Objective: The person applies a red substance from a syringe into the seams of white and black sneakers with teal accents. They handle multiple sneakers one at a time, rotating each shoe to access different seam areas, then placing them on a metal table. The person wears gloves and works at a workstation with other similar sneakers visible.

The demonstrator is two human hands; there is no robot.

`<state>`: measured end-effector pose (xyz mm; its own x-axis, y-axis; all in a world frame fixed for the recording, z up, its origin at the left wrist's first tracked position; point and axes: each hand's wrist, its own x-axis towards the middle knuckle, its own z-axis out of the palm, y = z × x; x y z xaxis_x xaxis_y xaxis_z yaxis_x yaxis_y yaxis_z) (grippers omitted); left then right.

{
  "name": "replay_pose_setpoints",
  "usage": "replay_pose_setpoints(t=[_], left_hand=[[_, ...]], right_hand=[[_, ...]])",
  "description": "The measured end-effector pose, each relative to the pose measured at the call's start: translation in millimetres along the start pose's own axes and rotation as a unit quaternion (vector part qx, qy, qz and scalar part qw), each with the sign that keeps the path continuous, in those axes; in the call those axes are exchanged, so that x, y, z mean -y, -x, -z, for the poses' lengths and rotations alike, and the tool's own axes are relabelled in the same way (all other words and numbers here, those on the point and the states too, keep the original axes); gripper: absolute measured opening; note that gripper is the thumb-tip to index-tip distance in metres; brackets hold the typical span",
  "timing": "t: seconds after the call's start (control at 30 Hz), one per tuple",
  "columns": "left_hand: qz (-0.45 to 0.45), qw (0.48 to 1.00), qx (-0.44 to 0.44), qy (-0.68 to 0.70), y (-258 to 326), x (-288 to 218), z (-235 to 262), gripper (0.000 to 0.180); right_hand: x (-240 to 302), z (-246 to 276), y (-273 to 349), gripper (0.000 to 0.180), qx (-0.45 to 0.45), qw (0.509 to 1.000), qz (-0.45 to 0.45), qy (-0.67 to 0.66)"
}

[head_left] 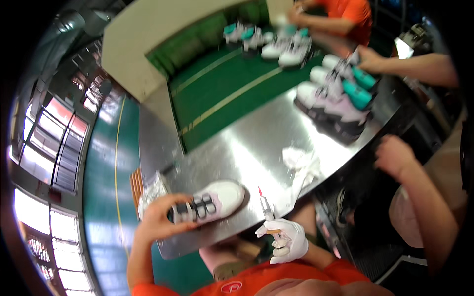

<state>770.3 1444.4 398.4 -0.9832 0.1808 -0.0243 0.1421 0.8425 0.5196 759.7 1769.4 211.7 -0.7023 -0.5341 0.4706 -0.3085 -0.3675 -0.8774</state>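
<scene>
My bare left hand [162, 219] grips a white sneaker [224, 197] around its heel and collar. The shoe has black lace straps and pale pink panels, and it rests on the metal tabletop [202, 172] with its toe pointing right. In a white glove, my right hand [289, 241] is closed around a clear syringe [267, 209] with a thin red tip. The syringe stands nearly upright right of the toe, apart from the shoe. Glove and fingers cover its lower end.
A crumpled white cloth [301, 167] lies right of the syringe. White-and-black shoes [331, 108] with teal inserts stand at the right. More shoes [294, 49] sit on the green conveyor belt [212, 106]. Co-workers' arms [419, 69] reach in from the right. A crumpled white bundle [155, 190] lies beside my left hand.
</scene>
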Motion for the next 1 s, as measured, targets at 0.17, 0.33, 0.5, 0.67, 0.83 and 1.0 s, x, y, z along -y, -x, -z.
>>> replay_pose_setpoints(t=[0.17, 0.33, 0.5, 0.67, 0.83, 1.0], left_hand=[[-0.092, 0.984, -0.14, -0.063, 40, -16, -23, 0.05], [-0.142, 0.94, -0.31, 0.01, 46, -29, -65, 0.051], [-0.18, 0.886, -0.428, -0.003, 52, -33, -106, 0.049], [-0.228, 0.876, -0.424, -0.015, 48, -35, -119, 0.045], [-0.275, 0.89, -0.354, 0.085, 66, -6, -123, 0.066], [-0.274, 0.853, -0.393, 0.207, 56, 16, -113, 0.074]], right_hand=[[22, 0, -47, 0.082, -0.11, 0.993, 0.029, 0.015], [44, 4, -115, 0.075, -0.174, 0.978, 0.112, 0.007], [64, -27, -160, 0.079, -0.132, 0.954, 0.107, -0.246], [98, -24, -159, 0.064, -0.135, 0.985, 0.111, 0.014], [115, -54, -190, 0.068, -0.156, 0.952, 0.066, 0.256], [110, -72, -233, 0.053, -0.152, 0.917, -0.017, 0.369]])
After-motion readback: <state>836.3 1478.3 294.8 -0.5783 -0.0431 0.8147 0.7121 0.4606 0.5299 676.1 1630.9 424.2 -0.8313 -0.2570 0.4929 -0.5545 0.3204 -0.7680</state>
